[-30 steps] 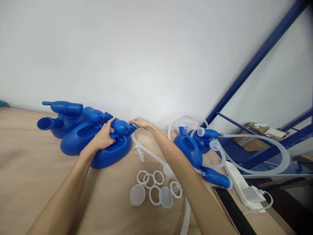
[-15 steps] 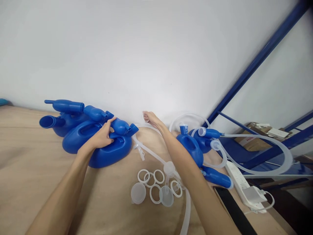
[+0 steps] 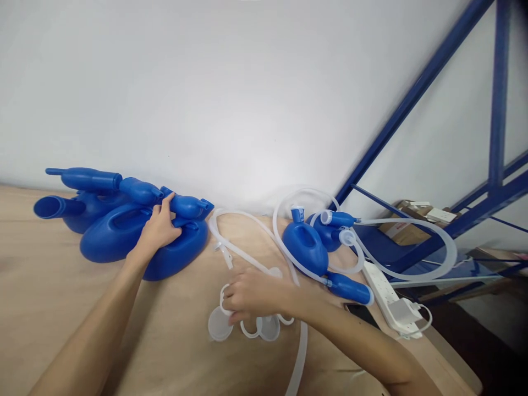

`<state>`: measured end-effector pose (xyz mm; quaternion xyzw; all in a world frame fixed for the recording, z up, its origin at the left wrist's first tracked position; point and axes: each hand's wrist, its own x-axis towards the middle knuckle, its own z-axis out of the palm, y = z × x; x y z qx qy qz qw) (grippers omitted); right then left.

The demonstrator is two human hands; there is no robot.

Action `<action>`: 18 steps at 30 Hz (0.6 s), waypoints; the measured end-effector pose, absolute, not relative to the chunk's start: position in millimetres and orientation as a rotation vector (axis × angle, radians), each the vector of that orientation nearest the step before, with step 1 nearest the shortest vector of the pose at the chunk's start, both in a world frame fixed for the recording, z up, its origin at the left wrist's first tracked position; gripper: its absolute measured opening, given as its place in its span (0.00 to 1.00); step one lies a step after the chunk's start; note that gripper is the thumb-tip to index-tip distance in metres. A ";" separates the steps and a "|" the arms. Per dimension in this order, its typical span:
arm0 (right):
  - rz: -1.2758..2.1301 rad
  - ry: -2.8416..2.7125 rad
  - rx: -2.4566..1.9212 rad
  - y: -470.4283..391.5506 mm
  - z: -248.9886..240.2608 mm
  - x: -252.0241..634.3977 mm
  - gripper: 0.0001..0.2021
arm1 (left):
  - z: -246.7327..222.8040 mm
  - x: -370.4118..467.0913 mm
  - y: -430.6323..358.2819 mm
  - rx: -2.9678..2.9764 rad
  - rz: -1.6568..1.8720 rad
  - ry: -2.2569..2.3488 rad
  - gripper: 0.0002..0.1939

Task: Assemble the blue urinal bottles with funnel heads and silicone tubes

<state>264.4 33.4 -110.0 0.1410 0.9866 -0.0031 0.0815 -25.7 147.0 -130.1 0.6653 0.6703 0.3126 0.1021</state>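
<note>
My left hand (image 3: 159,224) grips the handle of a blue plastic urinal bottle (image 3: 175,258), its index finger reaching up beside a small blue bulb-shaped part (image 3: 188,207). More blue bottles (image 3: 109,236) stand against it on the left. Over the loose white rings, my right hand (image 3: 251,294) is curled, fingers down at one white ring (image 3: 223,301); part of that ring and the fingertips are hidden. A clear round cap (image 3: 220,324) and a second cap (image 3: 270,328) lie just below this hand. Behind it, a translucent tube (image 3: 243,256) loops over the table.
On the right stand blue bottles (image 3: 305,247) fitted with tubes, next to a lying blue part (image 3: 350,288). A white power strip (image 3: 385,297) and a dark phone (image 3: 361,314) lie near the table's right edge. Blue metal framing (image 3: 396,126) rises beyond, against the wall.
My right hand has come down from near the wall to the white rings. My left hand stays on the blue bottle. The view has shifted slightly to the right.
</note>
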 end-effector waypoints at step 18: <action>-0.253 2.835 1.844 134.2 -83.1 334.4 0.18 | -101.5 -27.4 138.3 1.826 0.757 2.198 0.51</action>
